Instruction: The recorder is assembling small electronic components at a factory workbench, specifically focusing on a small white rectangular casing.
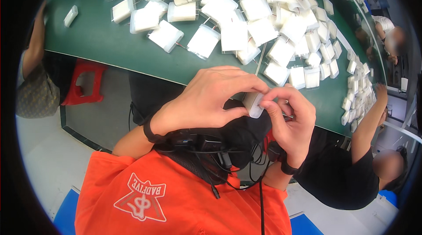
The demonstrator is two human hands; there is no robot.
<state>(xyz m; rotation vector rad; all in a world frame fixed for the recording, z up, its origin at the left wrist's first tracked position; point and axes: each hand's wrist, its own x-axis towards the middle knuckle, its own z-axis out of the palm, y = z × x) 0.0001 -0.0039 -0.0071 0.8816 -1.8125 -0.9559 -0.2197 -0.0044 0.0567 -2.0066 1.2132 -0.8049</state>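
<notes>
The left hand is pinching a small white block with a translucent plastic edge between thumb and forefinger, holding it at the near edge of the green table, in front of the chest. The right hand is bringing its thumb and forefinger close together at the block's right end, touching it; whether they are gripping a thin part there, I cannot tell. Dark wristbands are circling both wrists. Beyond the hands, a heap of similar white blocks is covering much of the tabletop, some showing thin rods or wires, while a lone block is lying well apart at the left. A red stool is standing below the table's left part, and a co-worker in black is reaching toward more white blocks at the right.
</notes>
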